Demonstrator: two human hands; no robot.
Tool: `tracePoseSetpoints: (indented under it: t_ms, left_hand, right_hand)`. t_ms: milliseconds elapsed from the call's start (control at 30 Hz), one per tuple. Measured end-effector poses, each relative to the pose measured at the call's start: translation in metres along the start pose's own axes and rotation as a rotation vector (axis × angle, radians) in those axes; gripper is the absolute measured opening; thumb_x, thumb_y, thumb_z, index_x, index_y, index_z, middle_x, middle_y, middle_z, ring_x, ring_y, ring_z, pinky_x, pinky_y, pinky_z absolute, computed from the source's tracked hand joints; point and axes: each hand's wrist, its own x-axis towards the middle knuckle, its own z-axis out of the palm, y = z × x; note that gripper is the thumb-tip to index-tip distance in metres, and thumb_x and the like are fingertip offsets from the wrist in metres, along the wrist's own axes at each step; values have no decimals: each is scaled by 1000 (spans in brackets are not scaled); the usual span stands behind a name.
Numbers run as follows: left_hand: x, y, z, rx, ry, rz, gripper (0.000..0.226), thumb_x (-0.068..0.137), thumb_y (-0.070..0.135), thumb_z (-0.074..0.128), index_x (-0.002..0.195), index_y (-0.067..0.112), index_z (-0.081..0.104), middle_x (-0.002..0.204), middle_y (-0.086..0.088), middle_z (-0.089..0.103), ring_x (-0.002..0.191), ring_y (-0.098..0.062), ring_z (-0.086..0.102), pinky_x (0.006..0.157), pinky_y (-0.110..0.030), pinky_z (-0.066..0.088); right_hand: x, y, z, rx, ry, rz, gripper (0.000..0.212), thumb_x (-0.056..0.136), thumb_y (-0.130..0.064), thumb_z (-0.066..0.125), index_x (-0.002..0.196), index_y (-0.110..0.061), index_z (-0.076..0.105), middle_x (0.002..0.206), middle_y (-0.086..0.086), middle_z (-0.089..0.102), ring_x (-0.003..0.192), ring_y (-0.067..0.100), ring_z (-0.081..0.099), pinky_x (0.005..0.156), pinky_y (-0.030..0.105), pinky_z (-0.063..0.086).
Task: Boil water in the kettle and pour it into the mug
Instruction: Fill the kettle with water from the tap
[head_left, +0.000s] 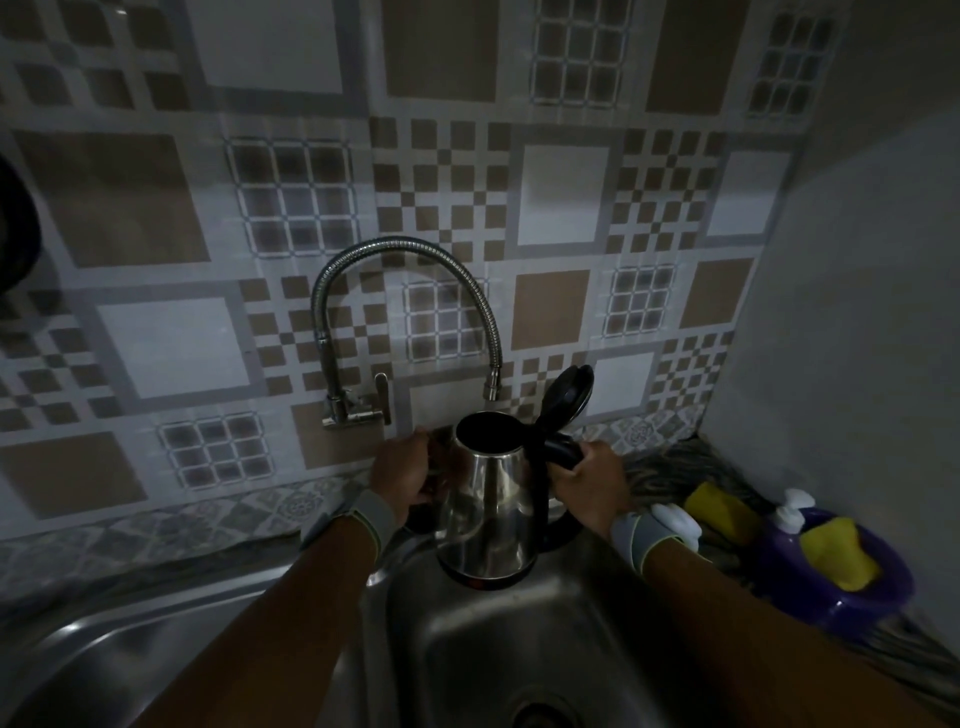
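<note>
The right hand grips the handle of the steel kettle, lid open, held over the sink under the faucet spout at 12 o'clock. The left hand curls beside the kettle at 9 o'clock; what it holds I cannot tell. No water runs yet, so filling, boiling and pouring remain; no mug is visible.

I see a steel counter with its sink sunk at 6 o'clock; at 3 o'clock a purple holder with yellow sponges sits on it.

both arms reach forward; right hand curled in a grip, left hand curled, knuckles up.
</note>
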Motion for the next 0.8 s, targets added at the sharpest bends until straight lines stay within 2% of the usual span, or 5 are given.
tracePoseSetpoints:
  t_ms: [300, 400, 533, 667, 800]
  left_hand:
    - [3, 14, -13, 82, 11, 95, 49, 101, 34, 55, 124, -7, 67, 125, -32, 70, 111, -45, 71, 88, -46, 59]
    - [9, 20, -18, 180, 40, 178, 49, 85, 36, 58, 108, -4, 73, 117, -33, 73, 107, -48, 71, 101, -58, 57]
    - [12, 23, -24, 175, 36, 197, 16, 81, 25, 65, 75, 13, 74, 81, -26, 71, 74, -30, 61, 78, -45, 46]
    - [-3, 34, -29, 294, 9, 303, 26, 90, 20, 65, 89, -4, 74, 87, -23, 76, 75, -31, 70, 77, -49, 56]
    - [-16, 52, -27, 189, -15, 320, 18, 101, 3, 56, 90, 2, 70, 72, -11, 65, 49, -14, 59, 46, -21, 47]
  right_hand:
    - [2, 5, 9, 18, 14, 18, 23, 73, -26, 77, 60, -22, 58, 55, -9, 60, 59, 12, 63, 43, 13, 36]
    - [3, 5, 8, 17, 17, 18, 20, 73, -26, 77, 64, -19, 61, 58, -2, 64, 62, 13, 65, 50, 22, 39]
    - [5, 6, 8, 4, 5, 15, 15, 75, -25, 76, 70, -14, 67, 66, 6, 69, 66, 19, 67, 55, 25, 41]
    - [7, 6, 8, -4, -3, 15, 17, 75, -29, 76, 68, -19, 65, 61, -4, 65, 61, 13, 63, 52, 22, 41]
    - [9, 8, 10, -14, 13, 15, 18, 74, -32, 75, 67, -23, 61, 58, -7, 59, 57, 11, 57, 54, 22, 40]
